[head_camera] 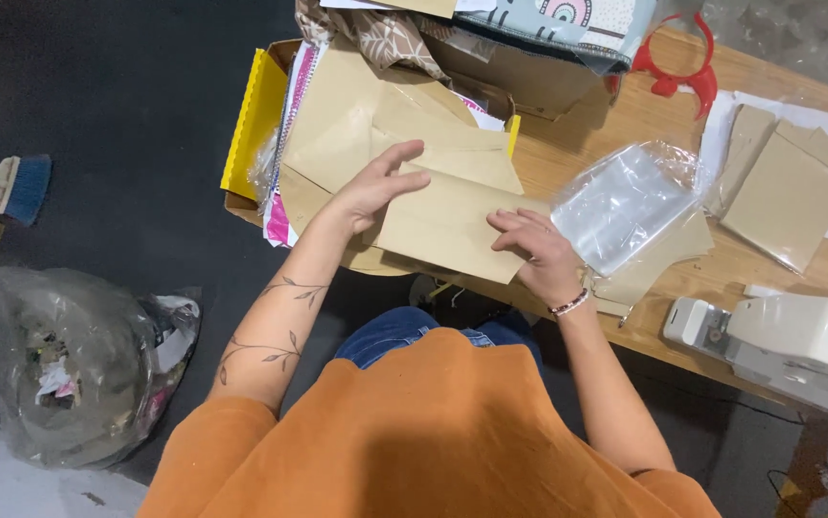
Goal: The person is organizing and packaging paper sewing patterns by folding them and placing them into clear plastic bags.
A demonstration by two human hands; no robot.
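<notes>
My left hand (375,182) lies flat with fingers spread on the upper left part of a tan paper envelope (447,225). My right hand (538,251) presses on the same envelope's right end, near the edge of the wooden table (625,120). The envelope rests on a stack of similar tan paper sheets (356,115) that sits on top of an open cardboard box (256,115) with a yellow flap. A beaded bracelet is on my right wrist.
A clear plastic bag (625,201) lies right of my right hand. More tan envelopes in plastic (783,182) lie at the far right. A white sewing machine (788,345) stands at the table's near edge. A red plastic piece (682,58), a full rubbish bag (78,360) and a brush (19,184) are around.
</notes>
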